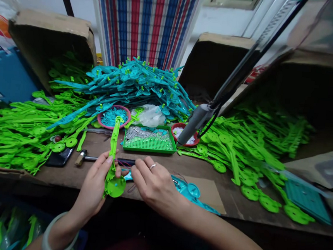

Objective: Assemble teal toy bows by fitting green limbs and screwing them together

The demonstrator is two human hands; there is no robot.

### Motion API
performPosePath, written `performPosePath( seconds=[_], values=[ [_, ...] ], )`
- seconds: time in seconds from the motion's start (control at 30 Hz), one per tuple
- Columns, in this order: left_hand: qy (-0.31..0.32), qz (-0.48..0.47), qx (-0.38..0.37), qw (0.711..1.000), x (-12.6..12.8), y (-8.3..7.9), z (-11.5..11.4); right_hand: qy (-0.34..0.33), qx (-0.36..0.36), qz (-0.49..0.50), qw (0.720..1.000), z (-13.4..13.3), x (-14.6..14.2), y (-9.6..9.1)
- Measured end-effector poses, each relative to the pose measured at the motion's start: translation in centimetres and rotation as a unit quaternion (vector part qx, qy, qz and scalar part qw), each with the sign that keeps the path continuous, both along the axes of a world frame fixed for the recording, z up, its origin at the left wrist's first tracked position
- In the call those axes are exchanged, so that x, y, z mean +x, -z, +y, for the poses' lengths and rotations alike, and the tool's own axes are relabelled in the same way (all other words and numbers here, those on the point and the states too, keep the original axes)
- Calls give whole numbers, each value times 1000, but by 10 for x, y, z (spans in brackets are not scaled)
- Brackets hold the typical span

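Note:
My left hand (94, 183) is closed around a long green plastic part (114, 142), held upright above the table's front edge with its round end (116, 186) at the bottom. My right hand (154, 180) is just to the right, fingers curled together; whatever they hold, if anything, is hidden. Thin reddish wires (125, 163) show between the hands. A hammer (80, 158) lies behind them, its dark handle running towards my right fingers. Partly behind my right hand lies a blue plastic part (185, 189) with a round cup.
Behind my hands stand a green tray (149, 150) of small metal pieces, a pink bowl (128, 118) of blue bits and a red bowl (194, 143). Green parts heap at left (23, 132) and right (240, 143), blue ones (135, 83) behind. A grey lamp-like tool (196, 121) hangs low.

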State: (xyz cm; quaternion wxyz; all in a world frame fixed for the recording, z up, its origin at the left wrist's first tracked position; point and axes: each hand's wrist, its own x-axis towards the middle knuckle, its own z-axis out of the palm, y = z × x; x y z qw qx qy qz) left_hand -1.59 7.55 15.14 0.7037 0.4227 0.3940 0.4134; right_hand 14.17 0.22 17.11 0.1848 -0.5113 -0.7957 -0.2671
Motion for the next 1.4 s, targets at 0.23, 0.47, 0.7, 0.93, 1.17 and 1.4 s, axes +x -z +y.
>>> performPosePath(
  seconds=[0.23, 0.47, 0.7, 0.93, 1.17, 1.4],
  values=[
    [105, 191, 202, 955, -6, 7, -4, -55, -55, 102, 992, 9, 15, -20],
    [157, 217, 251, 930, 1, 12, -14, -71, -92, 298, 948, 27, 28, -6],
    [236, 209, 181, 932, 14, 12, -9, -37, -152, 463, 873, 17, 24, -4],
    [206, 208, 185, 938, 26, 17, -11, -46, -89, 413, 905, 18, 23, 18],
    [182, 259, 263, 911, 28, 25, -17, -21, -112, 495, 862, 10, 21, 25],
    [37, 294, 446, 845, 32, 42, -32, 23, -215, 767, 604, 8, 11, 32]
  ],
)
